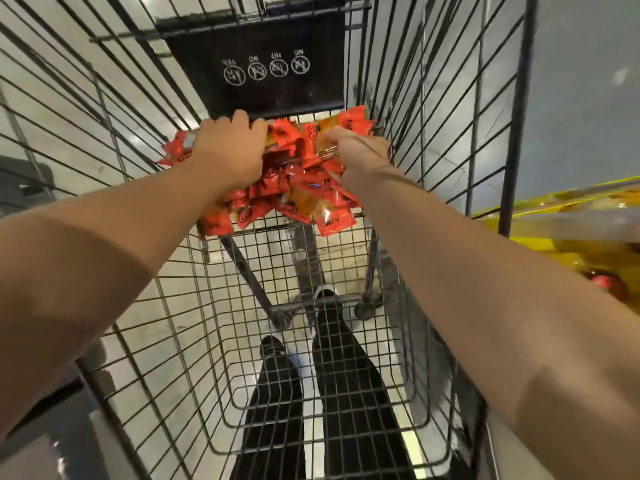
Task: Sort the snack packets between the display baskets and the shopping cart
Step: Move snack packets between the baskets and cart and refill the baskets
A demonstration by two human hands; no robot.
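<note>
Both hands were deep in the shopping cart (145, 341); left hand (230, 147) and right hand (356, 150) had fingers curled into the snack packets (294, 188) heaped at its far end; likely a scoop-out, so next came a steady lift.

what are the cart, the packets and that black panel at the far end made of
Cart: metal wire, dark and dull-coated by the look; thin welded rods form an open grid.
Packets: thin glossy plastic film, orange-red, some with clear amber parts; they crinkle and glint under the left hand and right hand.
Panel: probably matte black plastic; flat, smooth, printed with white icons.
</note>
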